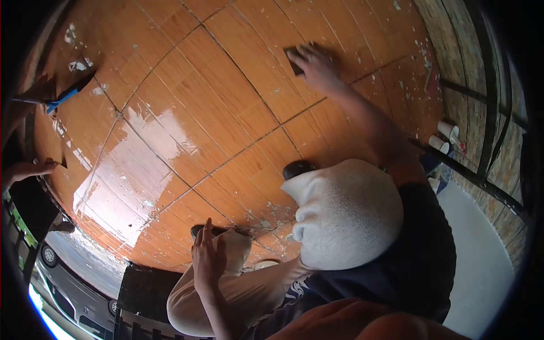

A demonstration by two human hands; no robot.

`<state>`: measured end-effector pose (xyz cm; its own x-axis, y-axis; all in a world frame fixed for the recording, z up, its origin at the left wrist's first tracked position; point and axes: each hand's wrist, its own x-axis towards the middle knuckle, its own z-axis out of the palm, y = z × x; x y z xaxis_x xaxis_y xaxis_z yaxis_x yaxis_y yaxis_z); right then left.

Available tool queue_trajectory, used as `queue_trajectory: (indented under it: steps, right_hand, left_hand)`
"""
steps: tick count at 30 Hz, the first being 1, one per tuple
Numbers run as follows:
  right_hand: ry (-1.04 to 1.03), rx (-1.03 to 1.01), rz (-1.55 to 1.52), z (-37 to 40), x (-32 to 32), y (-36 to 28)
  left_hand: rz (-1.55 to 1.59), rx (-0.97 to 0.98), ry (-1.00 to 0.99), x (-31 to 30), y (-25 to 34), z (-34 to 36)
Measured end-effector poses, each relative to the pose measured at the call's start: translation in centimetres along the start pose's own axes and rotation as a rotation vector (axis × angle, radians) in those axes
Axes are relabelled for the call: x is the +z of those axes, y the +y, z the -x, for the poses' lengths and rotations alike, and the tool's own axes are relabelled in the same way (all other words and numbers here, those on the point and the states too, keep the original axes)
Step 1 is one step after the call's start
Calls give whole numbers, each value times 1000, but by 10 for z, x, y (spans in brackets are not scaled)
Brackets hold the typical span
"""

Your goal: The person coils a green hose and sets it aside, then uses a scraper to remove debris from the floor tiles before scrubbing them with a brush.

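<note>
My right hand (317,67) is stretched far out over the orange wood-look tiles (226,102). Its fingers press a dark flat rectangular pad (293,60) onto the floor. Near my bent knee, my left hand (209,258) rests with its fingers extended and nothing in it. Below it lies the light trouser leg (232,309), with a dark shoe (198,231) just beyond the fingertips. Pale flakes (272,212) are scattered over the tiles around my feet.
At the left edge, another person's hand (42,93) holds a blue-handled tool (62,101); a second hand (45,166) holds a dark blade-like piece (59,156). White cups (447,131) stand by a dark metal frame (487,107) at right. A car (68,289) shows outside.
</note>
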<state>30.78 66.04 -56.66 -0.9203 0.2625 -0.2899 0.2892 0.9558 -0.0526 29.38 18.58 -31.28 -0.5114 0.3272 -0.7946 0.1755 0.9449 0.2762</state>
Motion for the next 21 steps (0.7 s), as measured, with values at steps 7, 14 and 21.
queue_trajectory:
  steps: [7,14,21]
  right_hand:
    - [-14,142,-20,-59,-40,18]
    - [177,85,121,-39,-27,20]
    - [98,114,48,-55,-18,28]
  left_hand:
    - [47,27,-38,14,0,2]
    - [180,17,81,8,11,10]
    - [33,-82,27,8,15,33]
